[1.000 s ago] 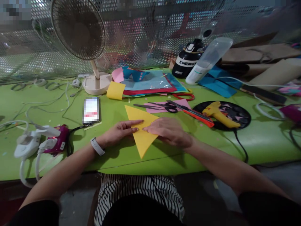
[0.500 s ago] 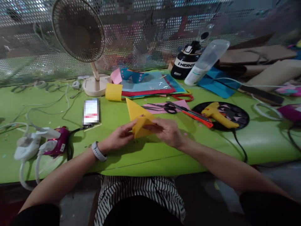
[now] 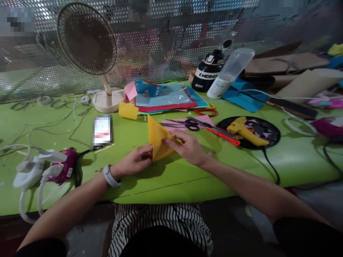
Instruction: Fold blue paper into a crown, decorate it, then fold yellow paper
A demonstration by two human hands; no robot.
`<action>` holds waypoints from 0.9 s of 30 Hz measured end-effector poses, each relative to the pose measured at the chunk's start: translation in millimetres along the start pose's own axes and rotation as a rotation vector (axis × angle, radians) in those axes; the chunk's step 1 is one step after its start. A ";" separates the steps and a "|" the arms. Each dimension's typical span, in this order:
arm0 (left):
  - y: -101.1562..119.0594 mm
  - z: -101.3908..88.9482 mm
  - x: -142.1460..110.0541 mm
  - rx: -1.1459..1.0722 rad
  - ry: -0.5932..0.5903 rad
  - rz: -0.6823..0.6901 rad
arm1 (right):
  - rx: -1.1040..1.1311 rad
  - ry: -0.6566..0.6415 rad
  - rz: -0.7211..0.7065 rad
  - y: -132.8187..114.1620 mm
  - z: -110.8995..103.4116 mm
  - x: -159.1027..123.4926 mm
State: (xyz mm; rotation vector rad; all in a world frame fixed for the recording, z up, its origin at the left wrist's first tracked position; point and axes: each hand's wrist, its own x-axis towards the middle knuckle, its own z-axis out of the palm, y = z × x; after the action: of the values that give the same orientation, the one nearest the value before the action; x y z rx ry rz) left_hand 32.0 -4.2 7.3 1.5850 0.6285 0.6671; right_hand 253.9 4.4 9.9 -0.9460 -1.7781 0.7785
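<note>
A folded sheet of yellow paper point(image 3: 158, 141), triangular in outline, is held up between my two hands above the green table. My right hand point(image 3: 189, 147) pinches it along its right side, thumb on the near face. At its lower left edge, my left hand point(image 3: 138, 159) has its fingers curled against the paper; the fingertips are partly hidden behind it. Just beyond the paper lie black scissors point(image 3: 191, 124) on a piece of pink paper point(image 3: 205, 120). An orange utility knife point(image 3: 223, 136) rests to their right.
A yellow glue gun point(image 3: 248, 132) lies on a black round tray point(image 3: 276, 134) at right. Coloured sheets point(image 3: 163, 98), a fan point(image 3: 108, 100) and a black bottle point(image 3: 205, 73) stand at the back. Left are a phone point(image 3: 102, 130), a purple power adapter point(image 3: 66, 164) and cables.
The yellow paper's near flap, folded down before, now stands up, making one larger triangle. My right hand has shifted its grip higher along the side. The view has shifted slightly.
</note>
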 end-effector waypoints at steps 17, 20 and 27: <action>7.0 5.8 9.0 -0.216 0.501 0.043 | -0.188 -0.165 -0.092 -3.4 4.6 -5.9; 5.1 6.4 7.5 -0.166 0.509 0.044 | -0.161 -0.166 -0.083 -4.2 5.0 -5.0; -1.6 6.5 5.7 -0.104 0.540 0.028 | -0.168 -0.173 -0.029 -6.5 5.8 -3.7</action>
State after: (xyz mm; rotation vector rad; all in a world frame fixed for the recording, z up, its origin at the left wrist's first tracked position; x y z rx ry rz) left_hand 40.6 -4.3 5.5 1.3185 0.9493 1.1468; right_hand 247.8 -2.6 11.6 -0.9839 -2.0294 0.7186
